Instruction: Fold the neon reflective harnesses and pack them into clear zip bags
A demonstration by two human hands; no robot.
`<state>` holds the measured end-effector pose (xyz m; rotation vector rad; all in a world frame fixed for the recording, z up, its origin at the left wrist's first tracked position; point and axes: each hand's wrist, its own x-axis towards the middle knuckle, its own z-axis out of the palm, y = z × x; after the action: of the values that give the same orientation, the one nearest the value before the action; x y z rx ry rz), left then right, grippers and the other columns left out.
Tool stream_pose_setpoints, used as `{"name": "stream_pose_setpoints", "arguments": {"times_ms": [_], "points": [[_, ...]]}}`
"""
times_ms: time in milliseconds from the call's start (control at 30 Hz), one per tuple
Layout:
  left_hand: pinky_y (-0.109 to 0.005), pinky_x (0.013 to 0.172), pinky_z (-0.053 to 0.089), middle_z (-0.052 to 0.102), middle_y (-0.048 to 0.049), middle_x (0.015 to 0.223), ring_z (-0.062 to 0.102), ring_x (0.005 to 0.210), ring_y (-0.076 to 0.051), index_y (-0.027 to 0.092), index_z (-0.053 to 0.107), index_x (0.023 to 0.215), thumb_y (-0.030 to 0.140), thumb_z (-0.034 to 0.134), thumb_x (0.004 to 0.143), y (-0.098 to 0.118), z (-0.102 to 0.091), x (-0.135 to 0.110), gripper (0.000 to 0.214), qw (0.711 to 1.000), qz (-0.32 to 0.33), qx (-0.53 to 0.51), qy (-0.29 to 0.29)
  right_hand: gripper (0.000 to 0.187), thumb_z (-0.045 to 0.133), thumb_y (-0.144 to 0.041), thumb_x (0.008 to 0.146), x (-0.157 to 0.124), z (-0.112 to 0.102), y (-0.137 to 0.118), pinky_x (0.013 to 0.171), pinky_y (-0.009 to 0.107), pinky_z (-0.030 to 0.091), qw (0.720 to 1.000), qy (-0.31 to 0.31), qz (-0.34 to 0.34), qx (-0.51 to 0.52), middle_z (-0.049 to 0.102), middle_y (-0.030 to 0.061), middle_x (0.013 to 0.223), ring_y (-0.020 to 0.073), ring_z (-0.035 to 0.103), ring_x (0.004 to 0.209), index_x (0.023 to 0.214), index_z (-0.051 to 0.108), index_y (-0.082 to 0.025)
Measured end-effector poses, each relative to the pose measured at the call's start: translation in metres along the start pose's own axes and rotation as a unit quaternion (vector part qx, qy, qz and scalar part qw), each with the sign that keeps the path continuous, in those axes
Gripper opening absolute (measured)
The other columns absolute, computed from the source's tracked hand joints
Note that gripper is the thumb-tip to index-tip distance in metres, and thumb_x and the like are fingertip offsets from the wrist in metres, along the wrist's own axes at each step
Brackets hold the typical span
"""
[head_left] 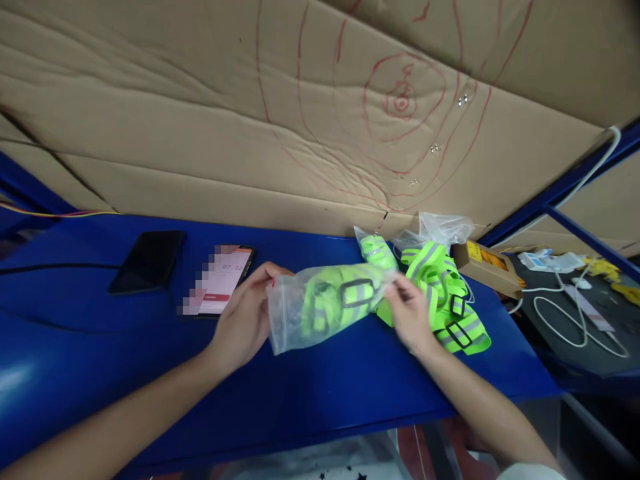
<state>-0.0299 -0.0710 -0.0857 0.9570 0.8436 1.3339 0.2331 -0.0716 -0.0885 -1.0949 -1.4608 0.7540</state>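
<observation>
Between my two hands a clear zip-lock bag point(287, 317) is held up over the table, lying nearly level. Inside it is a folded neon-yellow reflective strap point(325, 300) with a black buckle. My left hand point(247, 317) grips the bag's zip end, thumb and fingers closed on its edge. At the opposite end, my right hand point(410, 310) pinches the bag's corner. Just behind and beside my right hand lies a loose heap of neon-yellow reflective straps point(463, 327) with black buckles. Another bagged strap point(377, 250) rests behind the held bag.
On the blue table point(310, 393), a lit phone point(225, 283) and a black device point(147, 261) with a cable lie to the left. Clear plastic bags point(443, 228) and an open cardboard box point(487, 267) sit at the back right. A cardboard wall point(200, 120) stands behind.
</observation>
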Motion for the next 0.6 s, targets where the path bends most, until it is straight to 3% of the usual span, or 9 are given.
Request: {"name": "stream_pose_setpoints", "arguments": {"times_ms": [67,133,200,267,300,400,467,533,600], "points": [[-0.028,0.065,0.053,0.066,0.0004,0.08,0.063,0.07,-0.015,0.022,0.063,0.089,0.027,0.064,0.091,-0.014,-0.001,-0.002,0.006,0.999,-0.004,0.039,-0.033,0.025,0.079,-0.045,0.088,0.014,-0.022,-0.019,0.063,0.028,0.053,0.985,0.084,-0.13,-0.081,0.075,0.0014,0.078,0.0161,0.066,0.068,0.091,0.076,-0.02],[-0.03,0.075,0.057,0.071,-0.0015,0.09,0.069,0.082,-0.018,0.022,0.064,0.101,0.033,0.063,0.094,-0.03,0.0,-0.003,0.013,0.992,-0.011,0.101,-0.069,0.017,0.079,-0.034,0.089,0.025,-0.04,-0.039,0.06,0.027,0.049,0.93,0.138,-0.273,-0.205,0.073,0.0012,0.073,0.0149,0.063,0.062,0.084,0.076,-0.018],[-0.031,0.078,0.059,0.071,-0.0029,0.096,0.07,0.087,-0.018,0.02,0.064,0.104,0.037,0.058,0.098,-0.046,0.001,-0.005,0.018,0.982,-0.01,0.163,-0.099,0.016,0.079,-0.029,0.09,0.033,-0.053,-0.059,0.056,0.026,0.043,0.88,0.096,-0.337,-0.321,0.068,-0.0012,0.065,0.0123,0.058,0.055,0.077,0.075,-0.019],[-0.031,0.079,0.06,0.071,-0.0038,0.096,0.071,0.087,-0.017,0.02,0.063,0.104,0.038,0.053,0.102,-0.057,0.002,-0.007,0.021,0.963,0.008,0.229,-0.142,0.014,0.08,-0.031,0.089,0.039,-0.066,-0.077,0.054,0.026,0.039,0.852,0.077,-0.335,-0.396,0.066,-0.0025,0.063,0.012,0.056,0.053,0.079,0.077,-0.022],[-0.031,0.081,0.06,0.071,-0.0043,0.097,0.071,0.088,-0.017,0.02,0.063,0.105,0.036,0.05,0.104,-0.06,0.001,-0.009,0.021,0.948,0.027,0.267,-0.17,0.012,0.079,-0.034,0.09,0.042,-0.074,-0.086,0.055,0.028,0.039,0.844,0.109,-0.325,-0.412,0.067,-0.0018,0.065,0.0132,0.057,0.055,0.083,0.078,-0.024],[-0.033,0.093,0.058,0.07,-0.0071,0.112,0.07,0.101,-0.018,0.021,0.063,0.116,0.028,0.048,0.105,-0.061,0.0,-0.017,0.02,0.883,0.117,0.379,-0.251,0.022,0.071,-0.045,0.095,0.055,-0.106,-0.107,0.062,0.033,0.041,0.827,0.304,-0.298,-0.368,0.065,0.0043,0.073,0.0183,0.058,0.064,0.091,0.079,-0.024],[-0.038,0.103,0.056,0.066,-0.0095,0.127,0.067,0.115,-0.021,0.023,0.06,0.125,0.024,0.05,0.104,-0.06,-0.001,-0.023,0.023,0.832,0.173,0.442,-0.287,0.033,0.068,-0.05,0.095,0.07,-0.132,-0.111,0.062,0.034,0.039,0.846,0.306,-0.256,-0.353,0.062,0.0066,0.072,0.0169,0.054,0.062,0.087,0.077,-0.019],[-0.045,0.11,0.053,0.059,-0.0122,0.142,0.061,0.129,-0.026,0.024,0.057,0.134,0.025,0.057,0.101,-0.062,-0.002,-0.029,0.033,0.785,0.22,0.496,-0.3,0.042,0.064,-0.055,0.096,0.086,-0.162,-0.104,0.058,0.033,0.035,0.874,0.264,-0.168,-0.371,0.059,0.0062,0.069,0.0128,0.048,0.057,0.082,0.073,-0.017],[-0.051,0.114,0.051,0.047,-0.0154,0.155,0.053,0.14,-0.032,0.025,0.053,0.142,0.028,0.064,0.098,-0.066,-0.001,-0.031,0.046,0.751,0.258,0.531,-0.296,0.048,0.063,-0.06,0.094,0.101,-0.193,-0.084,0.052,0.032,0.03,0.873,0.322,-0.093,-0.354,0.051,0.0029,0.061,0.0096,0.04,0.049,0.075,0.067,-0.016]]}}
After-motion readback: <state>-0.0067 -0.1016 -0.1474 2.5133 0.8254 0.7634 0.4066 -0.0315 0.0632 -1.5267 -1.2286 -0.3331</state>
